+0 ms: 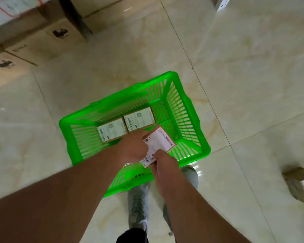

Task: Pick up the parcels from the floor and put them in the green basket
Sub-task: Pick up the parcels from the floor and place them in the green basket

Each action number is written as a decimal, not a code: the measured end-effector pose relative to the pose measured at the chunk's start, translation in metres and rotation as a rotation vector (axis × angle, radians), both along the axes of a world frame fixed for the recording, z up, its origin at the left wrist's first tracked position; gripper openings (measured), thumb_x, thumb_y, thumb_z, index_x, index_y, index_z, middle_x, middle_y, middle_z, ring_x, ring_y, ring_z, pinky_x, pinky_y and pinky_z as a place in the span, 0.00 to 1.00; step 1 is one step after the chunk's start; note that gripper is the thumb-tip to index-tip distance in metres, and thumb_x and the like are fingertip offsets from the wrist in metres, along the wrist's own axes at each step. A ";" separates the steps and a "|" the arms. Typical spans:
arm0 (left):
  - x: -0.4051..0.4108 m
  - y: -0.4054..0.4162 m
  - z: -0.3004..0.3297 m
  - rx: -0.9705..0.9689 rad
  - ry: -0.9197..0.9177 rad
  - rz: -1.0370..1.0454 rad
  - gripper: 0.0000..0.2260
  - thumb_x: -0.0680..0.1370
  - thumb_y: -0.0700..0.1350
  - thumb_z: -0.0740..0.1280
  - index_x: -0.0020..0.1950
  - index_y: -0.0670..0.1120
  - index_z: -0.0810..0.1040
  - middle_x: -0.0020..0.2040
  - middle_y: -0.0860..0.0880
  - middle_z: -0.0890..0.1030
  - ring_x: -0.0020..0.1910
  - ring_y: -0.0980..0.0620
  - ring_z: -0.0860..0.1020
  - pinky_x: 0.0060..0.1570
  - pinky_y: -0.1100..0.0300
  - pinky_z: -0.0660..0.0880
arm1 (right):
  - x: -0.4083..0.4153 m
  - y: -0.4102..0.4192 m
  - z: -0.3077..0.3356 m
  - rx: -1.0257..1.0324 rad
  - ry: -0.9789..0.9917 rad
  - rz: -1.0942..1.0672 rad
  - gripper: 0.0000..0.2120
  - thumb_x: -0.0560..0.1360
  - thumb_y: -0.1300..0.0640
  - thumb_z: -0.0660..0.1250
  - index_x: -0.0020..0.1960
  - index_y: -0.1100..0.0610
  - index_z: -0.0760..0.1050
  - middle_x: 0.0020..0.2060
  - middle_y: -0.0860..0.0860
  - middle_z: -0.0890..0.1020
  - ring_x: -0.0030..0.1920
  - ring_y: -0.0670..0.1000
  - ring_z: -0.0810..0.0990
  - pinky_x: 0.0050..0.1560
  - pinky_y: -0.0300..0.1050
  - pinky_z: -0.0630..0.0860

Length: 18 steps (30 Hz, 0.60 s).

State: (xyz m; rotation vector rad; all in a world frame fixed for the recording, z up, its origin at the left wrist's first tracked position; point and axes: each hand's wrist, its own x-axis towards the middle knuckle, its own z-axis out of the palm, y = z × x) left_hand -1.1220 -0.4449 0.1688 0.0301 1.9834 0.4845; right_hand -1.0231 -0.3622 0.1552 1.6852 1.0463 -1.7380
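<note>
Holding a labelled parcel (pixel 157 145) over the green basket (pixel 186 109) with both hands.

Head view: the left hand (pixel 133 148) grips the parcel's left edge, fingers curled round it, and the right hand (pixel 162 163) pinches its near corner; the parcel hangs tilted above the basket's near right part, label up. Two more parcels lie flat on the basket floor, side by side and touching: one to the left (pixel 112 131), one to the right (pixel 139 120). The basket stands on the pale tiled floor (pixel 244 76), just ahead of the person's grey shoes (pixel 138 204). Cardboard boxes (pixel 42 37) are stacked at the upper left, well apart from it.
</note>
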 end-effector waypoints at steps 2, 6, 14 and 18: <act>-0.008 -0.003 -0.023 -0.014 -0.026 -0.061 0.18 0.78 0.35 0.61 0.67 0.45 0.77 0.62 0.44 0.81 0.55 0.47 0.79 0.52 0.56 0.78 | -0.004 -0.003 -0.020 0.007 -0.010 -0.034 0.08 0.64 0.55 0.66 0.40 0.58 0.79 0.50 0.64 0.85 0.56 0.66 0.82 0.62 0.70 0.75; -0.026 -0.007 -0.059 -0.038 -0.046 -0.230 0.16 0.81 0.40 0.63 0.68 0.50 0.77 0.64 0.46 0.80 0.60 0.47 0.78 0.58 0.51 0.78 | -0.014 -0.003 -0.054 0.043 0.004 -0.109 0.05 0.70 0.60 0.64 0.38 0.57 0.78 0.53 0.67 0.82 0.58 0.69 0.80 0.61 0.74 0.71; -0.037 -0.008 -0.103 -0.062 -0.085 -0.239 0.20 0.81 0.38 0.60 0.72 0.52 0.74 0.66 0.46 0.79 0.58 0.47 0.78 0.36 0.61 0.73 | -0.033 -0.016 -0.088 -0.022 -0.095 -0.196 0.06 0.72 0.61 0.62 0.43 0.53 0.77 0.39 0.53 0.83 0.39 0.53 0.80 0.46 0.49 0.76; -0.034 -0.010 -0.122 -0.089 -0.092 -0.285 0.21 0.82 0.38 0.59 0.74 0.49 0.72 0.68 0.44 0.76 0.62 0.45 0.76 0.49 0.56 0.74 | -0.034 -0.025 -0.097 -0.053 -0.122 -0.261 0.08 0.73 0.61 0.62 0.46 0.52 0.78 0.40 0.51 0.84 0.39 0.51 0.81 0.38 0.43 0.74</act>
